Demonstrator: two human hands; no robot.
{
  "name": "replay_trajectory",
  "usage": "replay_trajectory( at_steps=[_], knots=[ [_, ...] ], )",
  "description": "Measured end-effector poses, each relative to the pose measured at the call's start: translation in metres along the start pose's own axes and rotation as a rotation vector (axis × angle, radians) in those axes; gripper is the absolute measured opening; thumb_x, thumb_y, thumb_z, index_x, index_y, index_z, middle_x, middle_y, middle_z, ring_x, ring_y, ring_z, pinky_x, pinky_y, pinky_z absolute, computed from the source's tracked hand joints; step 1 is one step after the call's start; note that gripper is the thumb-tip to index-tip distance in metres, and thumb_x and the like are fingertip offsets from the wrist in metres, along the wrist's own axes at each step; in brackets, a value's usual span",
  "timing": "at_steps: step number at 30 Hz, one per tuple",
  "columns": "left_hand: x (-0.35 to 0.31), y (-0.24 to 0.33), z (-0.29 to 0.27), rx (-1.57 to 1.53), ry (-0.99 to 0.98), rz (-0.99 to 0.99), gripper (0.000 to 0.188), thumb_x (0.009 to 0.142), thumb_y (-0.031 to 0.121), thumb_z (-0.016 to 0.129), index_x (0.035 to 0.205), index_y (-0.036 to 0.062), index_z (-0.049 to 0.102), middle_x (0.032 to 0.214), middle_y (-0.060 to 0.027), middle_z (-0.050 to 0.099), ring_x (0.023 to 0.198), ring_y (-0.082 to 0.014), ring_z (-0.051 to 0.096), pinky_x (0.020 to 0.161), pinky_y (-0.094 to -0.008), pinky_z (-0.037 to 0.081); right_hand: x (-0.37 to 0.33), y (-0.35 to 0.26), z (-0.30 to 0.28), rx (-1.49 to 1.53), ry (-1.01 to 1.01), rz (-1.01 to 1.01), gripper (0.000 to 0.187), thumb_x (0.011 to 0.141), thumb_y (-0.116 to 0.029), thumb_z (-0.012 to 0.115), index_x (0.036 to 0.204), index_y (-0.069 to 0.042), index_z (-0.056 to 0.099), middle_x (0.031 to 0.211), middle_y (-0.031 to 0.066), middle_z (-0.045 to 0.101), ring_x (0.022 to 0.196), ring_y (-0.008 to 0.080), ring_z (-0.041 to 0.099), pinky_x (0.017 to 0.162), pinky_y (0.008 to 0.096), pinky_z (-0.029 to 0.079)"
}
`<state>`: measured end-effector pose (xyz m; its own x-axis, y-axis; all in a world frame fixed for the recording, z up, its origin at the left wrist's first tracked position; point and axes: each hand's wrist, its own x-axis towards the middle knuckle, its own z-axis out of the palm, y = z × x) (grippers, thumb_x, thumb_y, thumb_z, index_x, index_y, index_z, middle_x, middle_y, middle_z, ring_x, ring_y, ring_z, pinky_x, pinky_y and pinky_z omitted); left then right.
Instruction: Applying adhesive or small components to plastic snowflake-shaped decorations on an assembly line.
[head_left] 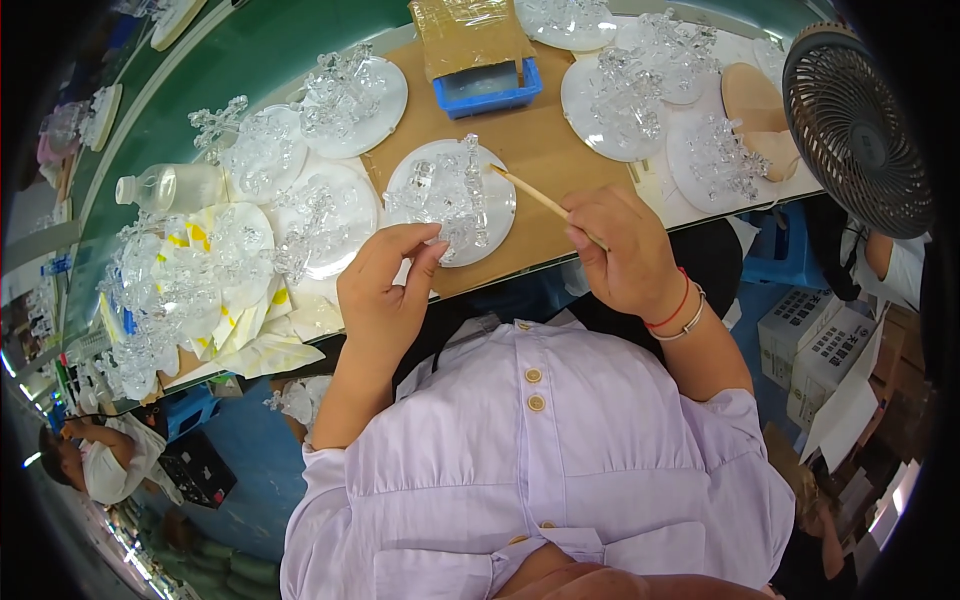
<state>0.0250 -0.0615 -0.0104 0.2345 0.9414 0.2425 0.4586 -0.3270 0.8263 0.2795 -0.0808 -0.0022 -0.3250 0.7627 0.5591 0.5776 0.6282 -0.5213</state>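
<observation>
Straight ahead, a round white disc (502,205) carries a cluster of clear, glassy-looking pieces (450,195). A slim wooden stick (535,192), brush-like with a darker tip, is gripped in my right hand (625,250). Its tip is close to the disc's upper right part, above or against the clear pieces; I cannot tell if they touch. My left hand (388,285) is at the disc's lower left edge, thumb and forefinger pinched together by the clear pieces. What lies between those fingertips is too small to make out.
Similar white discs with clear pieces stand left (335,215) and right (610,110). A blue tray (490,95) with a taped cardboard piece sits behind. A clear bottle (170,188) lies left, and a dark fan (860,130) stands right. Cardboard (540,140) covers the tabletop.
</observation>
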Motion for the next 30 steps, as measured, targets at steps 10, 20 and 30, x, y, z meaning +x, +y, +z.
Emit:
replay_trajectory(
  at_steps=[10, 20, 30],
  knots=[
    [-0.001, -0.001, 0.001, 0.031, 0.001, 0.004, 0.015, 0.083, 0.001, 0.070, 0.099, 0.0007, 0.069, 0.094, -0.0088, 0.069, 0.082, -0.0137, 0.066, 0.075, -0.0239, 0.051, -0.002, -0.007, -0.008, 0.035, 0.012, 0.008, 0.018, 0.084, 0.004, 0.058, 0.100, -0.002, 0.052, 0.090, 0.0175, 0.063, 0.066, 0.0304, 0.056, 0.061, 0.0363, 0.046],
    [-0.001, -0.004, 0.002, 0.036, 0.054, 0.045, 0.016, 0.080, 0.004, 0.073, 0.095, 0.0026, 0.068, 0.088, -0.0096, 0.069, 0.071, -0.0172, 0.066, 0.065, -0.0263, 0.051, -0.008, -0.012, -0.007, 0.001, -0.057, -0.037, 0.022, 0.082, 0.006, 0.060, 0.101, 0.000, 0.051, 0.089, 0.0176, 0.063, 0.065, 0.0308, 0.057, 0.061, 0.0372, 0.046],
    [0.001, -0.001, 0.002, 0.052, 0.031, 0.052, 0.016, 0.080, 0.004, 0.073, 0.095, 0.0025, 0.068, 0.088, -0.0092, 0.069, 0.070, -0.0161, 0.065, 0.064, -0.0256, 0.051, -0.008, -0.016, -0.006, 0.000, -0.044, -0.061, 0.018, 0.078, 0.005, 0.062, 0.092, -0.002, 0.053, 0.087, 0.0160, 0.063, 0.065, 0.0284, 0.056, 0.058, 0.0373, 0.044]
  ],
)
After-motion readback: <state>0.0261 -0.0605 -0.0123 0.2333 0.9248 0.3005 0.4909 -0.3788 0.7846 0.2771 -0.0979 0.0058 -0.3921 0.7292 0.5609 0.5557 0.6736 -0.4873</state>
